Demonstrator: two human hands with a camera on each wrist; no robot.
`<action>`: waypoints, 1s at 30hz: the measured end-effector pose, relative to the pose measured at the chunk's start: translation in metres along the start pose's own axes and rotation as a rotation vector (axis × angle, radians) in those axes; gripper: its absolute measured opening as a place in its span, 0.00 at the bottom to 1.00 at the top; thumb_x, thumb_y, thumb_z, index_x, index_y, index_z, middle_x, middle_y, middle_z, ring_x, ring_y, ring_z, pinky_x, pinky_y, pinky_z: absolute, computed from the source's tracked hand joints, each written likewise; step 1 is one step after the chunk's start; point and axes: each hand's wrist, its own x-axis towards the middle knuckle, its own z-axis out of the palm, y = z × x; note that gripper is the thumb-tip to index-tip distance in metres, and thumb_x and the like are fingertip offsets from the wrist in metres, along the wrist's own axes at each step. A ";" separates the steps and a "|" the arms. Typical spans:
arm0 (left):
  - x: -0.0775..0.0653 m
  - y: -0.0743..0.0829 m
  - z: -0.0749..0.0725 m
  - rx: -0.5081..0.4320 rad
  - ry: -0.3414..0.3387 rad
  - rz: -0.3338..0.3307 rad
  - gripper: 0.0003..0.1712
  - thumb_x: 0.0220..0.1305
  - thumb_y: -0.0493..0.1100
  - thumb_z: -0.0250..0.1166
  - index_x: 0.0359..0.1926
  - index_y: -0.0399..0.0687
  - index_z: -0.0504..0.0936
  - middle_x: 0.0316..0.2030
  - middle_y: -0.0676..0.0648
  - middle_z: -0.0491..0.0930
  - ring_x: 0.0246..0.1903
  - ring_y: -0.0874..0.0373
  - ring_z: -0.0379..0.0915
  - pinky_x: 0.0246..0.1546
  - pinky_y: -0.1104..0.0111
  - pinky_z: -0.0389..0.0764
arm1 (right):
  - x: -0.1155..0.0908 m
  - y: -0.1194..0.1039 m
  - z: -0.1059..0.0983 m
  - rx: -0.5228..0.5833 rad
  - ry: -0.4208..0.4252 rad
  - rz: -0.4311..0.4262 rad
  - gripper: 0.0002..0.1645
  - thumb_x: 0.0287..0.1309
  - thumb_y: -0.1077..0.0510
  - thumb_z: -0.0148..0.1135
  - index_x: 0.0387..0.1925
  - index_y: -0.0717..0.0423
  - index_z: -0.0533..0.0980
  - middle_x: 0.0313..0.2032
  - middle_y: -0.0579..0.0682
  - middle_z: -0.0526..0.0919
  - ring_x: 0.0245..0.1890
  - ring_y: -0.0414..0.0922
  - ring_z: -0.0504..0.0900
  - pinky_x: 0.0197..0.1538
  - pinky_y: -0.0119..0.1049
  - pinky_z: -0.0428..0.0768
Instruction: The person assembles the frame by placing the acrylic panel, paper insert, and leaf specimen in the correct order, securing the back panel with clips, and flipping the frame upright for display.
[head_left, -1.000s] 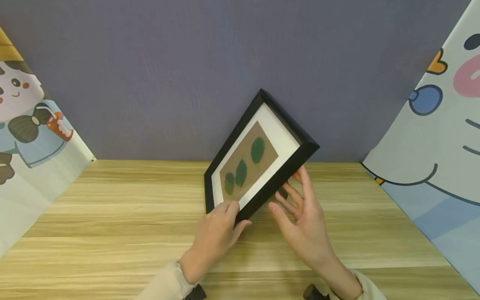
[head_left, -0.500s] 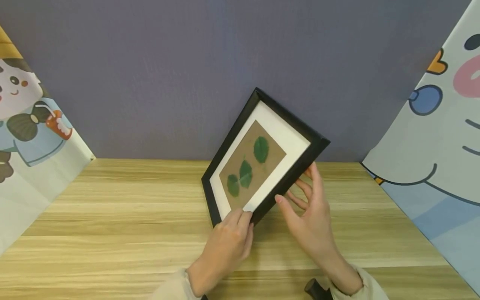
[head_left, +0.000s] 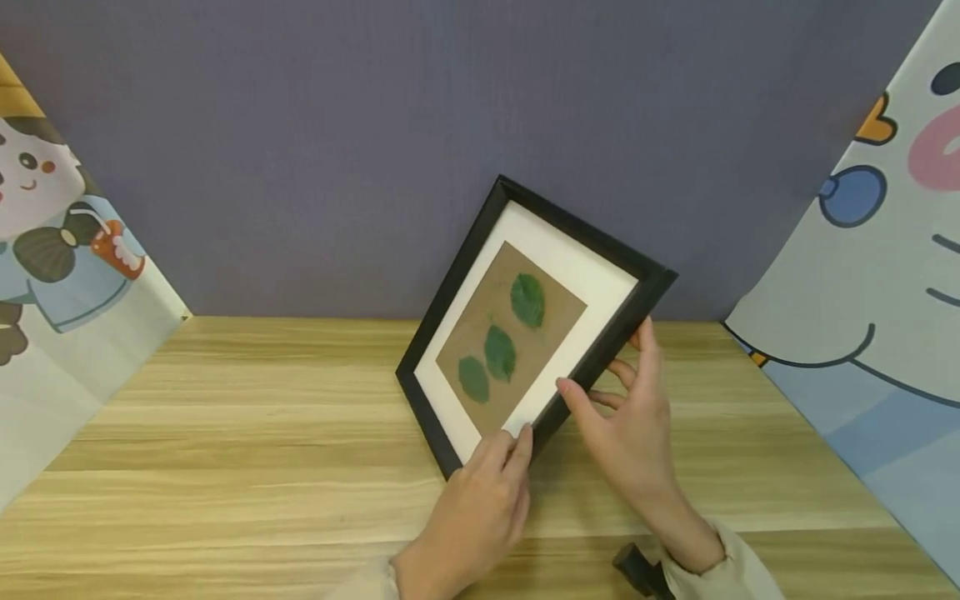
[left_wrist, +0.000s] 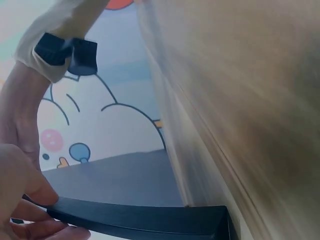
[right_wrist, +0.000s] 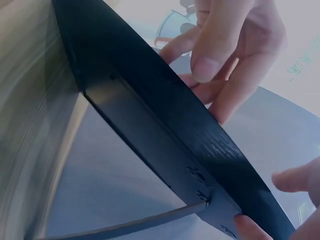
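Note:
A black picture frame point(head_left: 592, 227) with a white mat and several pressed green leaves on brown backing leans back at a slant above the wooden table. My left hand point(head_left: 480, 504) grips its lower right edge, fingers over the front and thumb on the outer side. Higher up that same edge, my right hand point(head_left: 637, 421) pinches the frame, thumb at the front border and other fingers reaching behind. In the right wrist view, the frame's dark back shows, with a thin stand leg point(right_wrist: 130, 227) jutting out from it.
The wooden table point(head_left: 225, 450) runs back to a grey-purple wall point(head_left: 300, 167). Cartoon-printed panels stand on the left point(head_left: 67, 275) and right point(head_left: 840, 292). A black wrist camera point(head_left: 640, 570) sits at the right sleeve.
The frame has turned to face the head camera more, its right corner swinging right and its lower part coming nearer. Both hands moved slightly right with it; the right thumb has come onto the border.

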 end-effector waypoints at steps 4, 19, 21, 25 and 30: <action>0.001 0.004 -0.002 -0.019 -0.041 -0.022 0.23 0.55 0.34 0.63 0.53 0.29 0.78 0.31 0.51 0.70 0.27 0.68 0.59 0.20 0.88 0.64 | 0.001 0.002 -0.002 -0.035 0.022 -0.010 0.57 0.48 0.76 0.66 0.72 0.65 0.43 0.60 0.69 0.60 0.47 0.64 0.77 0.34 0.14 0.76; 0.026 -0.085 -0.017 -0.186 0.056 -0.470 0.17 0.62 0.34 0.57 0.52 0.31 0.76 0.41 0.36 0.77 0.35 0.47 0.74 0.33 0.60 0.78 | 0.007 0.002 -0.012 -0.043 0.004 0.076 0.56 0.45 0.78 0.59 0.73 0.65 0.42 0.60 0.68 0.59 0.45 0.59 0.74 0.30 0.15 0.75; 0.028 -0.101 -0.018 -0.222 0.049 -0.542 0.19 0.65 0.35 0.55 0.55 0.31 0.73 0.45 0.34 0.75 0.41 0.43 0.74 0.39 0.55 0.77 | 0.008 0.002 -0.014 -0.049 0.002 0.082 0.56 0.45 0.78 0.59 0.73 0.63 0.43 0.59 0.67 0.60 0.45 0.60 0.75 0.30 0.15 0.75; 0.030 -0.128 -0.017 -0.287 0.024 -0.628 0.22 0.69 0.39 0.50 0.60 0.30 0.69 0.52 0.31 0.71 0.50 0.38 0.70 0.49 0.49 0.74 | 0.010 0.004 -0.016 -0.045 -0.005 0.077 0.57 0.43 0.78 0.58 0.74 0.57 0.45 0.58 0.65 0.62 0.43 0.60 0.76 0.29 0.17 0.77; 0.028 -0.153 -0.011 -0.351 0.014 -0.643 0.23 0.72 0.40 0.46 0.62 0.29 0.67 0.56 0.30 0.69 0.55 0.36 0.68 0.54 0.47 0.71 | 0.012 0.006 -0.016 -0.036 -0.015 0.065 0.58 0.43 0.79 0.57 0.74 0.57 0.44 0.59 0.65 0.62 0.42 0.61 0.77 0.29 0.18 0.77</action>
